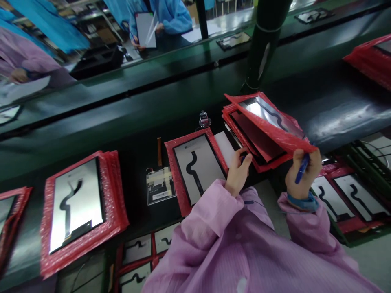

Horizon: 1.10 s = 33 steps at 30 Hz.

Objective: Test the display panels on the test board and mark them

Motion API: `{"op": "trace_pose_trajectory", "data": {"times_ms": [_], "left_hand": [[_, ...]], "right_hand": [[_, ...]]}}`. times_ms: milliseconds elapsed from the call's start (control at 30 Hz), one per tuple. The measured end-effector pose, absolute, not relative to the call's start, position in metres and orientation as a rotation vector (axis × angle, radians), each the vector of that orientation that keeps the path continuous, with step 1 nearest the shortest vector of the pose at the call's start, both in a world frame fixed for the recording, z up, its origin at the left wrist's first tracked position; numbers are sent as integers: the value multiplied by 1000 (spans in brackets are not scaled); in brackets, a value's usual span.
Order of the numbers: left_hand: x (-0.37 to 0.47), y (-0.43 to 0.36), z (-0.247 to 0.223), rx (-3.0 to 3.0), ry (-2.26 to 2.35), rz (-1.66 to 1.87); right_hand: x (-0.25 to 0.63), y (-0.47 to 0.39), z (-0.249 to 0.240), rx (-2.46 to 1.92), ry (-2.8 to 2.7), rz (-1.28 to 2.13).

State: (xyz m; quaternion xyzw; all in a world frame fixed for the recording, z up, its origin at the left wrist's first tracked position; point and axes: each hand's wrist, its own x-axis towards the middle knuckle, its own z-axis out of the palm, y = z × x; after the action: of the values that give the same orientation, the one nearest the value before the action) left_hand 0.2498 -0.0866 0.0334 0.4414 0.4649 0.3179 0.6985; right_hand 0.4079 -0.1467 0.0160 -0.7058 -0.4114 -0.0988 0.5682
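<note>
My right hand pinches the near right corner of a red bubble-wrap sheet, lifting it at a tilt. On that sheet lies a display panel with a dark flex cable. A blue pen is also tucked in that hand. Below the raised sheet is a stack of red bubble wrap with another dark-edged panel. My left hand is closed at the stack's near left corner, and what its fingertips hold is hidden. Left of it, a display panel with a curved black cable rests on red wrap.
At left stands another stack of wrapped panels. An opened device with a circuit board lies between. Behind are a small stand and a green post. Trays of panels sit below the bench. Across it, a co-worker in blue holds a panel.
</note>
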Motion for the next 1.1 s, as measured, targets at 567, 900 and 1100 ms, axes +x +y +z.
{"op": "trace_pose_trajectory", "data": {"times_ms": [567, 900, 1100], "left_hand": [[295, -67, 32, 1165, 981, 684], [265, -78, 19, 1364, 1116, 664], [263, -98, 20, 1507, 1279, 550]], "right_hand": [[379, -170, 2, -1561, -1288, 10], [515, -112, 17, -1897, -1008, 273], [536, -70, 6, -1762, -993, 598]]}}
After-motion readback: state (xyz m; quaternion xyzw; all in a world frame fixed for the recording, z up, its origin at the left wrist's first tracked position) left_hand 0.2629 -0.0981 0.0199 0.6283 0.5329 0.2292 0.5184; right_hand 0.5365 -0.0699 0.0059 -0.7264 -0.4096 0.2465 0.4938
